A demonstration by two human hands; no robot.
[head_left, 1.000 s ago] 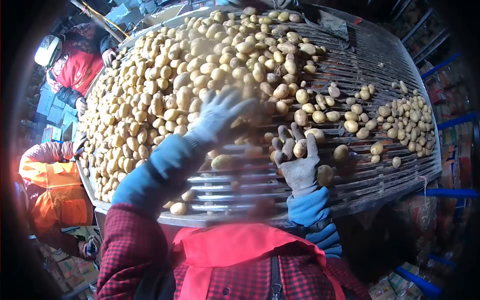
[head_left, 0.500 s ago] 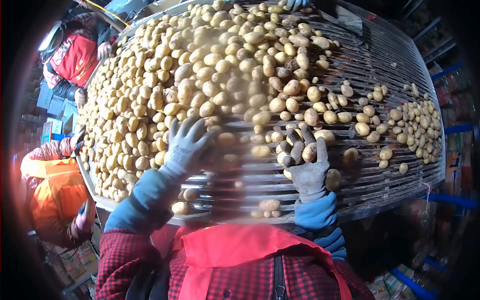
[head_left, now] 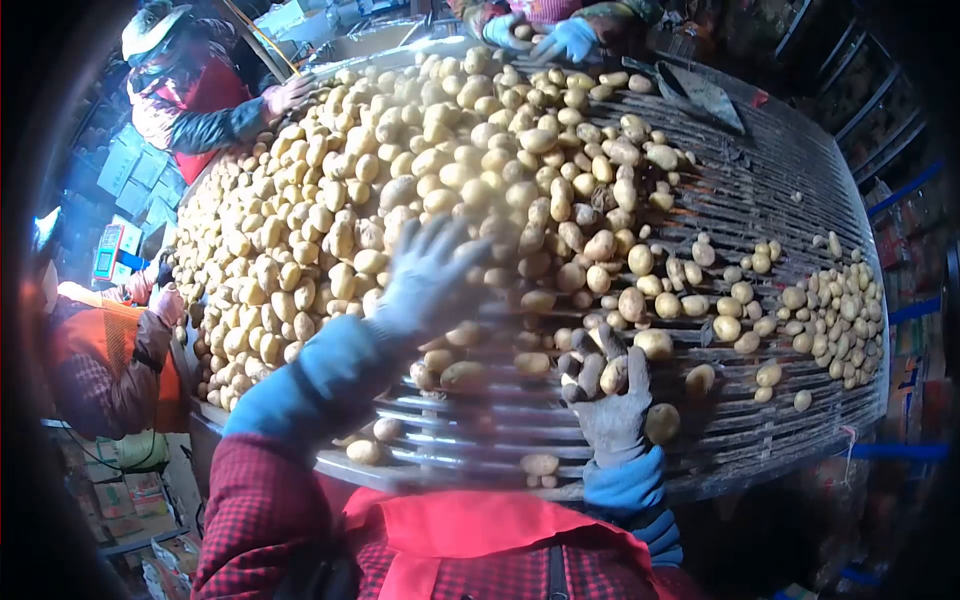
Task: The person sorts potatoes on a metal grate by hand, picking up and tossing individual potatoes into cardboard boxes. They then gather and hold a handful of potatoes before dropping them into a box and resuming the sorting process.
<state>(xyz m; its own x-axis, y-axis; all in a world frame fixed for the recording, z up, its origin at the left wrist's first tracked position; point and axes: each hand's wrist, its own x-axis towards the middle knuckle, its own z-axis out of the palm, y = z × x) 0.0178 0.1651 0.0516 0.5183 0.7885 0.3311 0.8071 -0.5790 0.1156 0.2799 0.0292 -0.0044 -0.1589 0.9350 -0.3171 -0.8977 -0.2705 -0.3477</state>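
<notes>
Slatted table (head_left: 765,180), upper-right edge (head_left: 838,148) open | left hand (head_left: 430,280) spread over potatoes (head_left: 455,175) | right hand (head_left: 610,405) half-curled round potato (head_left: 614,375)

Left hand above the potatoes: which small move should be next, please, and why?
Probably draw a few of the piled potatoes towards the person with the left hand: its fingers are spread over the pile's near side, while the slats closer in carry only a few.

potato heap (head_left: 330,210) left on slatted table (head_left: 760,180), smaller cluster (head_left: 840,320) far right.
</notes>
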